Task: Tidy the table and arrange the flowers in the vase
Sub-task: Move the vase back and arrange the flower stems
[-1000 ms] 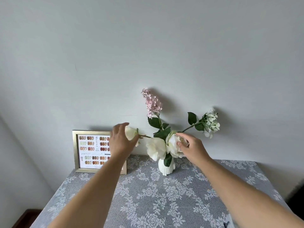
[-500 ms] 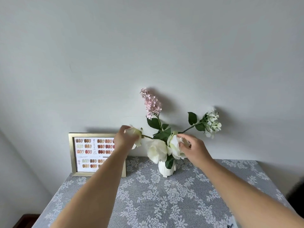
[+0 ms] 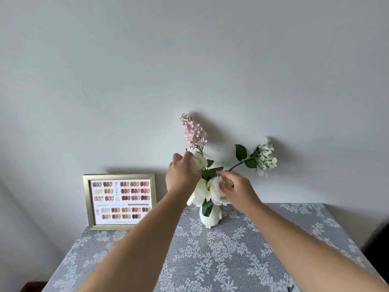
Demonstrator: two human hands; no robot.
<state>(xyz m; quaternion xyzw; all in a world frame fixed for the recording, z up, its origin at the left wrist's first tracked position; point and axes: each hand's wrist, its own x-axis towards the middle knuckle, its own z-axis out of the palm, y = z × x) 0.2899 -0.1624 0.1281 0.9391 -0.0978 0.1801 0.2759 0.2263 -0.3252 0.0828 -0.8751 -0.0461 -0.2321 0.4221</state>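
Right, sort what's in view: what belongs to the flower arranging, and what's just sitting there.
In the job:
white vase
white rose, in the left hand
white blooms, touched by the right hand
pink sprig
white cluster stem

Just there:
gold picture frame
lace tablecloth

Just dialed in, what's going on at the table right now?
A person is arranging flowers in a small white vase on a lace tablecloth. The left hand holds a white rose bud up near the pink sprig. The right hand grips another white bloom in the bunch. A picture frame stands to the left.
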